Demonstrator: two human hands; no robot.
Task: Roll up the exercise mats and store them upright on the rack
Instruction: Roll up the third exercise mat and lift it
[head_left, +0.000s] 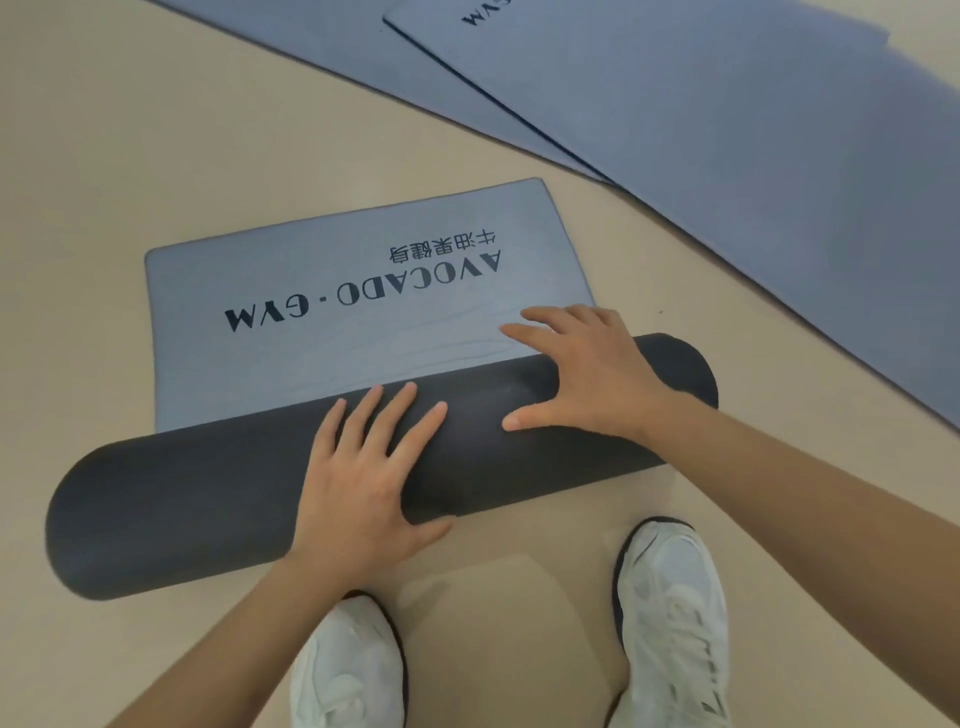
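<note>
A grey-blue exercise mat (332, 291) printed with "AVOCADO · GYM" lies on the floor, most of it wound into a thick dark roll (171, 504) lying across the view. My left hand (363, 478) rests flat on the middle of the roll, fingers spread. Over the roll's right part, my right hand (582, 369) presses down with its fingertips reaching onto the flat end of the mat. Neither hand grips anything. The rack is out of view.
Two more grey-blue mats (727, 171) lie flat and overlapping at the upper right. Below the roll stand my white sneakers (670, 618) on the beige floor (104, 182).
</note>
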